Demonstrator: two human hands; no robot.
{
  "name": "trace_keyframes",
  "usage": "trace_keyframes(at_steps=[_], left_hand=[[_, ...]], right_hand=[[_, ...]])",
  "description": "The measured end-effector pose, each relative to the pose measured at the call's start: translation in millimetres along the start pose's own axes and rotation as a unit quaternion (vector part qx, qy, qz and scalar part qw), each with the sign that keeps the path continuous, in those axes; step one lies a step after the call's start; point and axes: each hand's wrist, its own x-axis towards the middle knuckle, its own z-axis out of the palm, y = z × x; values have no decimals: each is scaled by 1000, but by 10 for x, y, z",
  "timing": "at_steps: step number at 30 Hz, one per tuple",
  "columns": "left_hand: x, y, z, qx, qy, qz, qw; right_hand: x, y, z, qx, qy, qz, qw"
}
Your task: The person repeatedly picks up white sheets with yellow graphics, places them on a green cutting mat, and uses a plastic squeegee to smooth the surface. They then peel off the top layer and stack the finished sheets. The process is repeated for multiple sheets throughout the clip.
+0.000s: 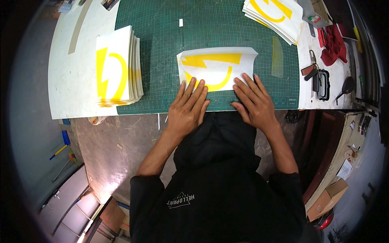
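A white sheet with yellow cut shapes (pixel 216 60) lies on the green cutting mat (pixel 162 36), close to the table's front edge. Its far edge and right corner curl up a little. My left hand (pixel 188 105) rests flat on its near left part, fingers stretched out over a yellow shape. On the near right part lies my right hand (pixel 255 101), fingers spread and pointing away from me. Neither hand grips anything. To the left stands a thick stack of similar yellow and white sheets (pixel 117 69), its right side fanned.
Another pile of such sheets (pixel 275 18) sits at the far right of the mat. A translucent yellowish strip (pixel 277 56) lies below it. Keys (pixel 311 67), a black frame-like object (pixel 323 85) and a red cloth (pixel 334 46) are on the table's right side.
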Motion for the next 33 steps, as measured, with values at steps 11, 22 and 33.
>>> trace_keyframes(at_steps=[11,22,33], left_hand=[[-6,-9,8,2,2,-1,1000],[20,3,-31,-6,7,-6,1000],[155,117,-117,-24,29,-43,998]], right_hand=[[2,-3,-1,-4,0,3,1000],[-2,0,9,-20,4,9,1000],[106,-53,-1,2,53,22,998]])
